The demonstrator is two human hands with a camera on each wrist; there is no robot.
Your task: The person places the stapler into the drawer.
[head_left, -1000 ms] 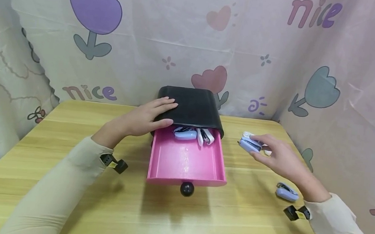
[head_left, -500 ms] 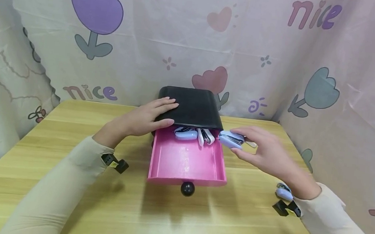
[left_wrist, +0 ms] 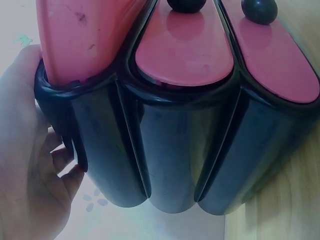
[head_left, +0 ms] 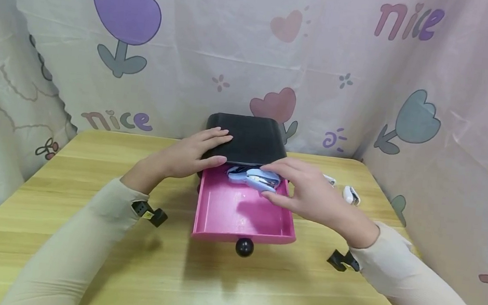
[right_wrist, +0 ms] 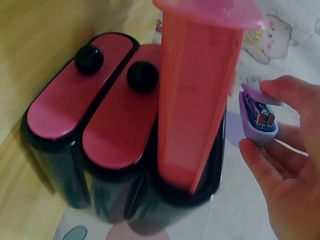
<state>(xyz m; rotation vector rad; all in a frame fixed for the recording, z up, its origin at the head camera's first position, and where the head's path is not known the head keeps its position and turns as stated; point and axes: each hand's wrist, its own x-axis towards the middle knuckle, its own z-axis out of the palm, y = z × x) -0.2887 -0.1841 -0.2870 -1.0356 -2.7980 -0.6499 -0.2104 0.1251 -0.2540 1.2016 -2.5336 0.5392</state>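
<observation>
Sleeves [head_left: 63, 248]: pale beige, with a black device [head_left: 343, 261] at each wrist.
Round knob [head_left: 244, 247]: black, fixed to the drawer front.
Pink drawer [head_left: 223, 211]: top one of three, pulled out toward the person; the two lower drawers [left_wrist: 185, 55] were pushed in.
Right hand [head_left: 312, 192]: pinched a stapler between thumb and fingers.
Light-blue stapler [head_left: 262, 180]: in that grasp, over the drawer's rear right corner; whether it touched the drawer could not be told.
Second blue stapler [head_left: 236, 176]: inside the drawer, near its rear left corner, partly covered by the first.
White stapler [head_left: 351, 195]: on the tabletop [head_left: 151, 270], near its right edge, toward the back right corner.
Left hand [head_left: 187, 153]: clasped nothing; its extended fingers rested on the box top.
Black box [head_left: 251, 138]: near the tabletop's back edge.
Curtain [head_left: 211, 28]: beyond that edge, printed with tulips and "nice".
</observation>
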